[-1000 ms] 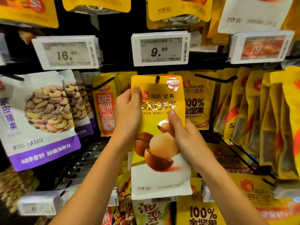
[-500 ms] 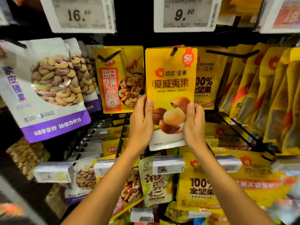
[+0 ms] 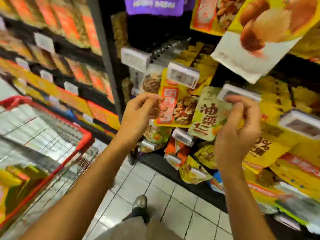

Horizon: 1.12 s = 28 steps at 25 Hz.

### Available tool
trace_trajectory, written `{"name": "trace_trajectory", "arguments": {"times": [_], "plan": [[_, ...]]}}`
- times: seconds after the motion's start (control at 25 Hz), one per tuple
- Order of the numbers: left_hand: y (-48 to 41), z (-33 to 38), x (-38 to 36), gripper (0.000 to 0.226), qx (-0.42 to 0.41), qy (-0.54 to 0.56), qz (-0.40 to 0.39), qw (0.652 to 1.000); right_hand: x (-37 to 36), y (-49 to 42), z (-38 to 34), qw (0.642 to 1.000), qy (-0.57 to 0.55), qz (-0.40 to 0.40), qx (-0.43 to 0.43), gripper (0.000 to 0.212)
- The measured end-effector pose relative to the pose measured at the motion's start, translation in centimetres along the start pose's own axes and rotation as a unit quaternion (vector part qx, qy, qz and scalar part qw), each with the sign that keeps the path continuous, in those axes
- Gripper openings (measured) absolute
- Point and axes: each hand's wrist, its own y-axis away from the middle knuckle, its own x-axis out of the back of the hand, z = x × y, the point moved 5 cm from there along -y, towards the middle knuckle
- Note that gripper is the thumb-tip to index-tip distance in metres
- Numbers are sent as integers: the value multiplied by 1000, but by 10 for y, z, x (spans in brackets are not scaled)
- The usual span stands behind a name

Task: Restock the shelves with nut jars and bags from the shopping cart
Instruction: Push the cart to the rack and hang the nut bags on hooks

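The yellow and white macadamia bag (image 3: 256, 47) hangs on its peg at the top right, free of both hands. My left hand (image 3: 140, 113) floats in front of the lower hanging bags with loosely curled fingers and holds nothing. My right hand (image 3: 235, 130) is level with it, fingers loosely curled and empty, in front of a pale green chestnut bag (image 3: 207, 115). A yellow mixed-nut bag (image 3: 180, 104) hangs between the hands. The red shopping cart (image 3: 52, 135) stands at the left, with yellow bags (image 3: 15, 186) inside.
Black shelving with white price tags (image 3: 182, 75) runs along the right and back. More shelves of orange and yellow packs (image 3: 69, 28) fill the upper left. Grey tiled floor (image 3: 155, 191) and my shoe (image 3: 140, 203) lie below.
Both hands have let go of the macadamia bag, which stays on its peg, and dropped lower. The view has swung down and left, bringing the cart and floor into sight.
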Motion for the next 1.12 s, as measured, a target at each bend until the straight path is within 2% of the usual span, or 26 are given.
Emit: {"name": "trace_trajectory", "arguments": {"times": [0.04,0.08,0.16,0.2,0.28,0.44,0.52,0.6,0.68,0.8,0.92,1.0,1.04,1.12], "plan": [[32,-19,28,29,39,-7,56,998,-21,31,5,991,-68,-82,-78,17],[67,-36,55,29,80,-13,111,990,-46,70,7,962,-125,-184,-158,16],[142,-65,108,28,155,-8,227,961,-85,162,-3,867,-170,-373,-283,21],[180,-75,134,27,179,5,288,941,-99,204,-13,818,-173,-449,-316,26],[250,-85,184,26,196,42,402,893,-122,273,-41,736,-189,-560,-331,31],[349,-82,268,24,168,74,566,804,-166,359,-99,627,-207,-689,-297,34],[381,-84,308,24,172,89,605,773,-196,399,-126,588,-195,-736,-272,35],[401,-92,348,21,217,121,605,757,-235,438,-147,557,-168,-775,-247,35],[403,-99,391,19,256,170,572,761,-282,471,-161,543,-126,-809,-186,31],[400,-121,471,19,274,223,557,752,-374,531,-163,529,9,-848,36,30],[393,-184,537,26,338,277,542,718,-461,596,-139,482,92,-850,192,32],[386,-247,563,34,360,309,535,699,-509,645,-117,448,103,-846,269,22],[384,-280,569,36,365,332,539,682,-526,670,-108,425,105,-841,318,16],[380,-350,572,37,377,374,563,633,-556,727,-84,378,98,-820,418,26]]}}
